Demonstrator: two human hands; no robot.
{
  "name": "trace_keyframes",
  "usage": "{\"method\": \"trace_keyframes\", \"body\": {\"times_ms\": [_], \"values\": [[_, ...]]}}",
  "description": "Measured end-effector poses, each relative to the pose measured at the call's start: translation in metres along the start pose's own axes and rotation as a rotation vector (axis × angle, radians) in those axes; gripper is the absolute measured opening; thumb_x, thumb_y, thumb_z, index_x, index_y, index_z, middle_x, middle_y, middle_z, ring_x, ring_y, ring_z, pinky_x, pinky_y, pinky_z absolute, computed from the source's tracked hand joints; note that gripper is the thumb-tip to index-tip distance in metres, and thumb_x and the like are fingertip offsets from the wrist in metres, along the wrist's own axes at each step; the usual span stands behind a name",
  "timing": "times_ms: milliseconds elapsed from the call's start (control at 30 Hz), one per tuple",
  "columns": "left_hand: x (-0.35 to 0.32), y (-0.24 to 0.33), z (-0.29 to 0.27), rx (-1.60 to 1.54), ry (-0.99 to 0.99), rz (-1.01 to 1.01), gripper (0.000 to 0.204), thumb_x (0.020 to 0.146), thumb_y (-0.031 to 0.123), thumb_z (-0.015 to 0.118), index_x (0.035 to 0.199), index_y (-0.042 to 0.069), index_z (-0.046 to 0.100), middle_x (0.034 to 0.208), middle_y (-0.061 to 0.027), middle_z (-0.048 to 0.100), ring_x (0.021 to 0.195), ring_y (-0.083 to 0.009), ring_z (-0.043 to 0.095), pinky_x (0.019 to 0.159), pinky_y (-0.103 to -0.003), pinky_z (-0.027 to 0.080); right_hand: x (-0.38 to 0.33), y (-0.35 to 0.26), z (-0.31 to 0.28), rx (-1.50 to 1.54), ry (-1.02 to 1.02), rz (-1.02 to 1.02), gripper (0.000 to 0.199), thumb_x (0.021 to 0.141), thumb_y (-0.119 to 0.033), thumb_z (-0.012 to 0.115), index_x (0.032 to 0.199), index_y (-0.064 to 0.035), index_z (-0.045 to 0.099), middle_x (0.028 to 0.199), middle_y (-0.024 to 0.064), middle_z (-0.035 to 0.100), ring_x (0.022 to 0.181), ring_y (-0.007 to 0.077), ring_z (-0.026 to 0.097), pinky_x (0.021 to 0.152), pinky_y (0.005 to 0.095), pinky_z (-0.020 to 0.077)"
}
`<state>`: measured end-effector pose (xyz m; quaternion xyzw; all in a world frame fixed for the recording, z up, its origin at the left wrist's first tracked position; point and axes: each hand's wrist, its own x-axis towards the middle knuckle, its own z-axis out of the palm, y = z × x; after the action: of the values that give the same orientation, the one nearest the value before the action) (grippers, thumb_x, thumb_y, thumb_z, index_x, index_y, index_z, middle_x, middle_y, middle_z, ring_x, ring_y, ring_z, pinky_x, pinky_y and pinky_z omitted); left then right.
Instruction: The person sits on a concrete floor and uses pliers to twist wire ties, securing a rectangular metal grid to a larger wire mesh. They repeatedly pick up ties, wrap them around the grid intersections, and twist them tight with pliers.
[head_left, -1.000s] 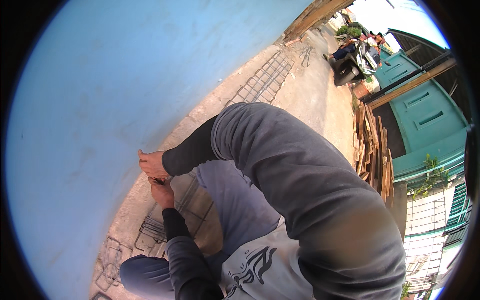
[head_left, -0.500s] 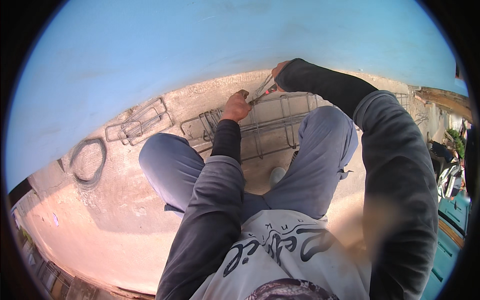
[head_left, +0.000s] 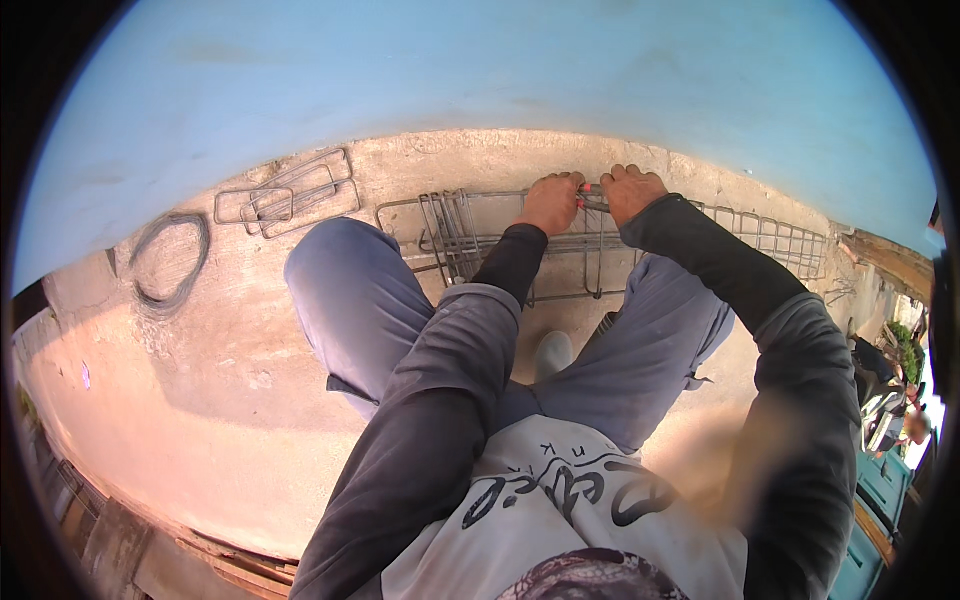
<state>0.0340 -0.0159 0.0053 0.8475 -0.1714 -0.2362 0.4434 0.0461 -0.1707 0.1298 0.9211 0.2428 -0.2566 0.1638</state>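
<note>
A long steel rebar cage (head_left: 555, 244) lies on the concrete in front of my knees, with several rectangular stirrups (head_left: 455, 230) bunched at its left part. My right hand (head_left: 632, 192) is closed around red-handled pliers (head_left: 592, 196) at the cage's far bar. Just left of it, my left hand (head_left: 553, 204) is closed at the same bar, its fingertips beside the pliers. Whatever its fingers pinch is hidden. The pliers' jaws and any tie wire there are too small to tell.
Loose rectangular stirrups (head_left: 290, 195) lie on the ground left of the cage, near a coil of wire (head_left: 172, 262). A blue wall (head_left: 480, 70) rises beyond the cage. Timber (head_left: 890, 262) and teal boxes (head_left: 885, 475) stand at the right.
My right hand has come down from above the cage to the far bar with the pliers. My left hand has moved right, close beside it. The view has shifted slightly.
</note>
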Motion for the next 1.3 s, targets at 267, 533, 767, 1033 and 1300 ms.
{"method": "trace_keyframes", "body": {"times_ms": [267, 533, 767, 1033, 1300], "values": [[-0.02, -0.022, -0.076, -0.873, 0.168, -0.492, 0.061, 0.09, 0.032, 0.07, 0.134, -0.005, 0.052, 0.132, -0.0204, 0.056, 0.121, -0.0325, 0.057, 0.095, -0.042, 0.055, 0.019, 0.056, 0.01, 1.259, -0.818, 0.34, 0.026, 0.095, -0.015, 0.058, 0.11, 0.0058, 0.061, 0.087, 0.0168, 0.066, 0.067, 0.029, 0.066, 0.059, 0.046, 0.0567], [-0.017, -0.008, -0.023, -1.132, 0.07, -0.444, 0.047, 0.095, 0.032, 0.065, 0.116, -0.009, 0.058, 0.103, -0.0202, 0.067, 0.08, -0.0243, 0.068, 0.063, -0.035, 0.062, 0.007, 0.035, 0.051, 1.276, -0.483, 0.404, 0.023, 0.094, -0.011, 0.058, 0.114, 0.0007, 0.058, 0.089, 0.0117, 0.065, 0.064, 0.0222, 0.063, 0.055, 0.039, 0.0564], [-0.001, -0.003, -0.002, -1.222, 0.08, -0.474, 0.025, 0.096, 0.014, 0.054, 0.114, 0.0, 0.064, 0.089, -0.0086, 0.065, 0.069, -0.0165, 0.058, 0.065, -0.029, 0.053, 0.008, 0.055, 0.064, 0.904, -0.349, 0.517, 0.038, 0.094, -0.029, 0.061, 0.125, -0.0065, 0.06, 0.101, 0.0116, 0.068, 0.076, 0.023, 0.069, 0.065, 0.0365, 0.0587], [0.006, 0.043, -0.005, -0.907, 0.244, -0.274, 0.019, 0.092, 0.011, 0.059, 0.104, 0.0, 0.07, 0.077, -0.0032, 0.064, 0.058, -0.0069, 0.048, 0.053, -0.023, 0.04, 0.017, 0.056, 0.062, 1.018, 0.29, 0.345, 0.036, 0.096, -0.033, 0.061, 0.125, -0.0122, 0.067, 0.123, 0.0205, 0.064, 0.112, 0.0323, 0.062, 0.094, 0.0408, 0.0492], [0.011, 0.037, -0.007, -1.029, 0.223, -0.373, 0.019, 0.093, 0.011, 0.06, 0.103, -0.001, 0.07, 0.077, -0.0048, 0.065, 0.053, -0.0063, 0.044, 0.046, -0.023, 0.036, 0.024, 0.051, 0.083, 0.661, -0.072, 0.23, 0.05, 0.089, -0.01, 0.06, 0.137, -0.0242, 0.06, 0.131, 0.0165, 0.061, 0.115, 0.034, 0.061, 0.098, 0.0431, 0.0489]]}}
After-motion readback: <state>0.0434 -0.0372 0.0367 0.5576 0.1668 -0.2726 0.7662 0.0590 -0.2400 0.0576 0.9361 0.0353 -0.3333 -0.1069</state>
